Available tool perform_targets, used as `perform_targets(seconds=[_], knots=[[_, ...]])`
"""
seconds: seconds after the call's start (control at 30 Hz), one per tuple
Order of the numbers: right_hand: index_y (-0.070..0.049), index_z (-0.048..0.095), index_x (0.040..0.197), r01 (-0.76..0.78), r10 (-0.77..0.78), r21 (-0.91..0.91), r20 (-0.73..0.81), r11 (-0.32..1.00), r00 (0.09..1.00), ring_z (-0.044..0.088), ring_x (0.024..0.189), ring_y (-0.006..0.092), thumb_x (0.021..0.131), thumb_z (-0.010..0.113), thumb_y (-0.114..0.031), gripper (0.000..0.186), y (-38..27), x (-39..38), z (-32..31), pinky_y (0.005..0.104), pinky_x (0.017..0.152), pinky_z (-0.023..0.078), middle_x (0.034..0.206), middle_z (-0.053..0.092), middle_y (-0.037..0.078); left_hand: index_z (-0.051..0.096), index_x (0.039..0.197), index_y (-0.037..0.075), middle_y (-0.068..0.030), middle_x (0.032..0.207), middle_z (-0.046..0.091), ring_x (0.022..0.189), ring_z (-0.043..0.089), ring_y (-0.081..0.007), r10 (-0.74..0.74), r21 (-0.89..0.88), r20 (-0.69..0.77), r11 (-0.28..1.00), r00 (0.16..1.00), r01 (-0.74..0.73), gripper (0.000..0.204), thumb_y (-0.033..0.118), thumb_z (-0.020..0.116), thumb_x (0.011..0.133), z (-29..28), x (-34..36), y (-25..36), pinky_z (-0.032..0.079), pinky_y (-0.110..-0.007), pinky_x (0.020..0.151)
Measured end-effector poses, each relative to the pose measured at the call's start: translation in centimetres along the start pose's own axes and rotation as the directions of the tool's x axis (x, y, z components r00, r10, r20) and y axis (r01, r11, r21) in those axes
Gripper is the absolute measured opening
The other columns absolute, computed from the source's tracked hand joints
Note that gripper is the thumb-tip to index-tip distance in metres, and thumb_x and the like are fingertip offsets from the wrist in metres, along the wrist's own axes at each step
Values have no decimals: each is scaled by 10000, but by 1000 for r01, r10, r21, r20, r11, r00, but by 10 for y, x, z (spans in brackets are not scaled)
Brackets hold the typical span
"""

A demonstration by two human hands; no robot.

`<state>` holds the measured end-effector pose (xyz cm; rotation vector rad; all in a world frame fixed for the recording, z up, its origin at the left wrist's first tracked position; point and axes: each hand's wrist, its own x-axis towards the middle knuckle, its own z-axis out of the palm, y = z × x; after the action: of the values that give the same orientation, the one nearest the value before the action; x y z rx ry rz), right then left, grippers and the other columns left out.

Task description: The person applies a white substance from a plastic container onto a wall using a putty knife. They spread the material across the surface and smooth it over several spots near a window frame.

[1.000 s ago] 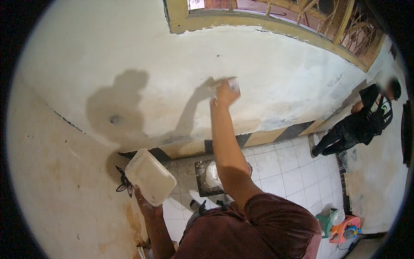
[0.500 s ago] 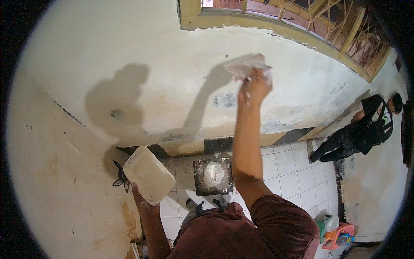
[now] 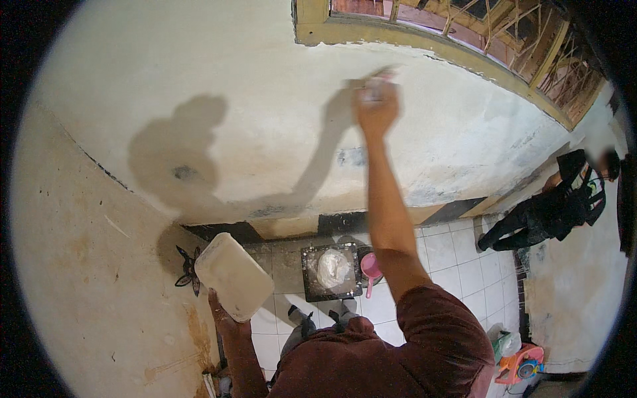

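Observation:
My right hand [image 3: 377, 113] is raised against the pale wall [image 3: 265, 86], below the window. Its fingers are closed round a flat, white-smeared scraper [image 3: 381, 83], blurred by motion and seen nearly edge-on. Whether its edge touches the wall I cannot tell. At lower left, my left hand [image 3: 229, 312] grips the lower edge of a shallow, rectangular cream tub [image 3: 233, 275]; most of the fingers are hidden beneath it. Pale paste-like residue coats the tub's inside.
A yellowish window frame [image 3: 411, 41] with bars borders the wall. Below stands a dark square stool [image 3: 310, 282] bearing a white plastic bag [image 3: 333, 267], beside a pink dipper [image 3: 370, 266]. At right, another person [image 3: 554, 205] stands near an orange-red object [image 3: 521, 365] on the floor.
My right hand has swept left and slightly up along the wall, and the scraper has turned from broadside to nearly edge-on. My left hand still holds the tub. The pink dipper has come into view.

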<state>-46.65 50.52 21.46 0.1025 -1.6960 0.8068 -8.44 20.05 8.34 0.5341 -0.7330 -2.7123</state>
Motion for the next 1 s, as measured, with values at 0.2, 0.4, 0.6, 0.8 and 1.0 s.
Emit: perform_targets(seconds=[0.2,0.4,0.6,0.8,1.0], knots=[[24,578,1116,178,-268,256,377,950,886,605,887,362,734,646,-150,425,-173,-109,71,467,770,511,980,607,204,386,1364,88,-114,1312,502,1179,510,-279,180,245,-59,956,982,-161,579,394,553,902,-6,-5,17,458,-460,967],[-17,597,973,-840,485,540,721,56,496,608,776,225,796,558,-10,182,-183,-116,20,321,655,519,892,609,90,387,1359,84,-120,1322,490,1182,506,-279,85,-19,-45,996,995,-86,561,375,549,907,-46,9,32,449,-463,979],[-30,562,1081,-571,723,709,638,-414,267,607,928,205,791,603,30,299,-83,-156,-35,331,736,542,994,616,81,385,1356,76,-120,1325,486,1176,510,-273,125,76,-44,990,991,-121,544,360,539,918,1,3,21,463,-445,963],[-32,558,1052,-599,757,688,623,-410,197,608,919,199,785,608,59,287,-51,-162,-63,316,770,539,1009,605,69,427,1330,98,-101,1315,494,1187,485,-278,62,96,-15,994,998,-61,529,429,508,925,9,6,9,429,-447,990],[-15,545,1016,-621,775,664,617,-417,139,602,882,209,836,568,31,187,-38,-164,-48,330,802,539,974,589,80,415,1339,93,-102,1303,499,1185,485,-277,48,91,-14,995,999,-47,548,425,526,917,29,-1,3,430,-447,991]])
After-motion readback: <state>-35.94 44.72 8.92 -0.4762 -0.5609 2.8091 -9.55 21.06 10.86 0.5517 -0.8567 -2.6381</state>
